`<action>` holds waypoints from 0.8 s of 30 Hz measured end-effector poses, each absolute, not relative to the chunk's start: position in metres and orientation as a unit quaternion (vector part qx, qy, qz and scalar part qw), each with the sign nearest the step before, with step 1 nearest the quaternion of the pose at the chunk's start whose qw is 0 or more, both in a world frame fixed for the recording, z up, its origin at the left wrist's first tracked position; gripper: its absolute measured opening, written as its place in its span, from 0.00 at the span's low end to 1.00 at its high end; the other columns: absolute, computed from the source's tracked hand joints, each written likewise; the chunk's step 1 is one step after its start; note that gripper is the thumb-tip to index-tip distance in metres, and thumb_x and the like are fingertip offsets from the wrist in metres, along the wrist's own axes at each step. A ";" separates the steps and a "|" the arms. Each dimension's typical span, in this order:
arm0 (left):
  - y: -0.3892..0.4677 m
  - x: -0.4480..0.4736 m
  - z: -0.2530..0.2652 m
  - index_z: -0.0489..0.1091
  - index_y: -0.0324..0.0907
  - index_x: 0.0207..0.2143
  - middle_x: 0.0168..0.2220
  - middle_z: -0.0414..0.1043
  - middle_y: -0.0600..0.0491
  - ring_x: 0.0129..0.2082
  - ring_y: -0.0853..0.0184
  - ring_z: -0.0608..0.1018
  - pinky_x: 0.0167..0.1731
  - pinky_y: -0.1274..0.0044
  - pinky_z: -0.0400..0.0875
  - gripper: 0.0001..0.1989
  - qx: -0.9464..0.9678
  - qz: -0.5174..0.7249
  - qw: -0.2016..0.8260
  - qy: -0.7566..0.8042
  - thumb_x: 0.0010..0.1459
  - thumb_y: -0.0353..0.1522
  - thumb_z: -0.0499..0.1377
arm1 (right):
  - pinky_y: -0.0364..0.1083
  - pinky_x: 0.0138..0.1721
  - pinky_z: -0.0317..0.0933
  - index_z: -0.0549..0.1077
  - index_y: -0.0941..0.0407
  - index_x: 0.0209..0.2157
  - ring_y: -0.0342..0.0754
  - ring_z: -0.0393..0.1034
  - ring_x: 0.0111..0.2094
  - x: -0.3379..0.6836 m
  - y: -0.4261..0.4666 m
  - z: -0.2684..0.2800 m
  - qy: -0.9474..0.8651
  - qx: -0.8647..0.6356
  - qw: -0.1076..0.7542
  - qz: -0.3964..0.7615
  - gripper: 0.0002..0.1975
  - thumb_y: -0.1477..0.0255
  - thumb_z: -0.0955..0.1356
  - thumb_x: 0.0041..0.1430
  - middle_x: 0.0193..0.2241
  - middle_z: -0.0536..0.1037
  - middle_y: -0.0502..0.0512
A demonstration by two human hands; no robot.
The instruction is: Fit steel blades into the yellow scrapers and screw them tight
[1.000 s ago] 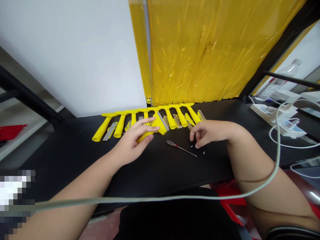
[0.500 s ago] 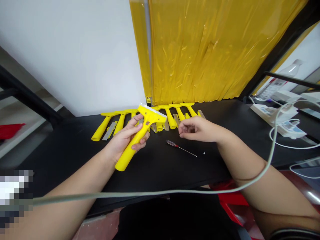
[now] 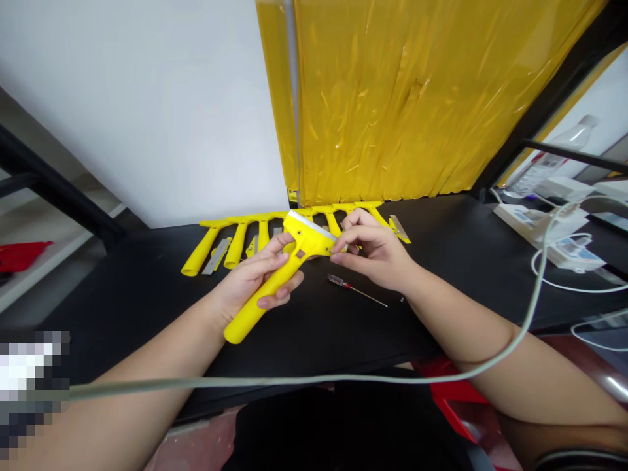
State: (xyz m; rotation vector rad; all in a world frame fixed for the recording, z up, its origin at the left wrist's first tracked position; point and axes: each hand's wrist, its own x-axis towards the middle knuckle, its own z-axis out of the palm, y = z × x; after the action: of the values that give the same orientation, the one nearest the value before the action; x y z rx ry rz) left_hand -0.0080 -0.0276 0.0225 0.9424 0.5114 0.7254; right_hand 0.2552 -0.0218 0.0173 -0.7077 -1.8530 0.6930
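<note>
My left hand [image 3: 267, 271] is wrapped around the handle of a yellow scraper [image 3: 252, 311], its head tilted up and away to the right. A metal blade [image 3: 314, 226] lies along the top edge of the head. My right hand [image 3: 373, 248] is closed in a pinch at the head's right end, beside a screw hole. Whatever its fingertips hold is too small to make out. Below it on the black table lies a screwdriver [image 3: 356, 290] with a red-banded handle. A tiny screw [image 3: 402, 299] lies near its tip, partly hidden by my right wrist.
Several yellow scrapers [image 3: 199, 255] stand in a row along the back of the table [image 3: 304, 347], with loose blade pieces [image 3: 216, 256] between them. A white cable [image 3: 314, 378] crosses in front of my arms. White power strips [image 3: 549, 232] and a clear bottle [image 3: 549, 157] are at the right.
My right hand has moved left and now touches the right end of the scraper head. The scraper has shifted slightly right and down at its head, still in my left hand.
</note>
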 end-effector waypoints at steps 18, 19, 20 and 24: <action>-0.036 -0.003 0.021 0.58 0.52 0.50 0.29 0.70 0.58 0.22 0.70 0.74 0.12 0.89 0.63 0.16 0.506 0.333 0.759 0.237 0.68 0.35 0.63 | 0.43 0.27 0.65 0.63 0.51 0.38 0.41 0.65 0.28 0.249 -0.012 0.005 -0.620 -0.310 0.423 0.584 0.26 0.59 0.81 0.52 0.33 0.69 0.45; -0.036 -0.002 0.021 0.58 0.52 0.50 0.29 0.70 0.58 0.22 0.70 0.74 0.12 0.89 0.62 0.17 0.500 0.334 0.760 0.245 0.67 0.35 0.64 | 0.43 0.27 0.66 0.63 0.51 0.39 0.41 0.65 0.28 0.251 -0.010 0.004 -0.618 -0.318 0.419 0.585 0.27 0.58 0.81 0.52 0.33 0.70 0.45; -0.035 -0.002 0.022 0.58 0.52 0.51 0.28 0.70 0.58 0.22 0.70 0.74 0.12 0.89 0.62 0.18 0.497 0.336 0.759 0.254 0.66 0.35 0.65 | 0.43 0.26 0.65 0.63 0.51 0.40 0.41 0.65 0.28 0.254 -0.009 0.005 -0.620 -0.330 0.414 0.579 0.28 0.57 0.81 0.51 0.34 0.70 0.46; -0.030 -0.001 0.018 0.56 0.53 0.52 0.25 0.69 0.59 0.21 0.68 0.74 0.13 0.87 0.63 0.21 0.504 0.356 0.735 0.281 0.65 0.37 0.66 | 0.43 0.27 0.58 0.69 0.53 0.40 0.41 0.63 0.27 0.269 -0.008 0.010 -0.716 -0.419 0.320 0.458 0.26 0.59 0.82 0.48 0.31 0.70 0.45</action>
State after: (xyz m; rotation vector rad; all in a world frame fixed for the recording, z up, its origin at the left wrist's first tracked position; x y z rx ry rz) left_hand -0.0010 -0.0299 0.0183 1.1071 0.6186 0.7830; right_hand 0.2686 -0.0083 0.0095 -1.0999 -1.8817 1.2028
